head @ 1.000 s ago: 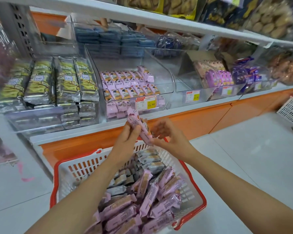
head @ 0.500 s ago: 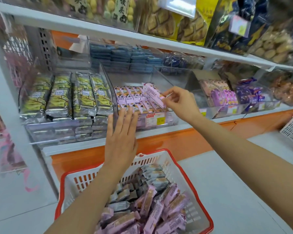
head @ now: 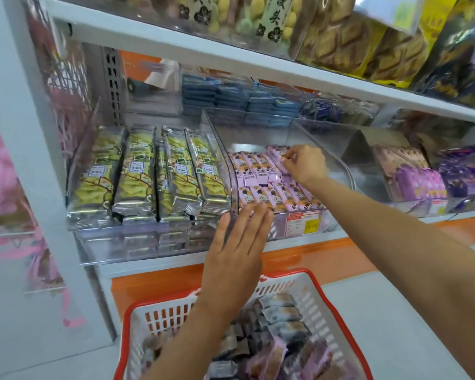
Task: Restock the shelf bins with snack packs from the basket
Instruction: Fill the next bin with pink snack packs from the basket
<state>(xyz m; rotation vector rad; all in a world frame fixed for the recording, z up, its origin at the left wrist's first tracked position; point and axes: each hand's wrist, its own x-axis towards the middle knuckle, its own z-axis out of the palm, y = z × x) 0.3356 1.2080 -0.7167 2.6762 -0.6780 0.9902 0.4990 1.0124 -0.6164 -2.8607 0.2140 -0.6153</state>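
A clear shelf bin point(head: 340, 171) holds rows of pink snack packs point(head: 261, 193). My right hand point(head: 305, 164) reaches into it and pinches one pink pack point(head: 276, 157) at the back right of the rows. My left hand point(head: 237, 248) hovers flat, fingers straight, in front of the bin's front wall, holding nothing. Below, a white basket with a red rim point(head: 324, 294) contains several pink and silver snack packs point(head: 274, 352); my left forearm crosses over it.
A neighbouring bin to the left holds green-and-silver packs point(head: 148, 174). Purple packs point(head: 414, 176) fill bins to the right, blue packs point(head: 231, 97) sit behind. A shelf point(head: 231, 50) with bagged snacks hangs overhead. White floor point(head: 395, 311) lies right of the basket.
My right hand carried the pink pack from above the basket up into the bin and further back. My left hand let go and opened flat near the bin front.
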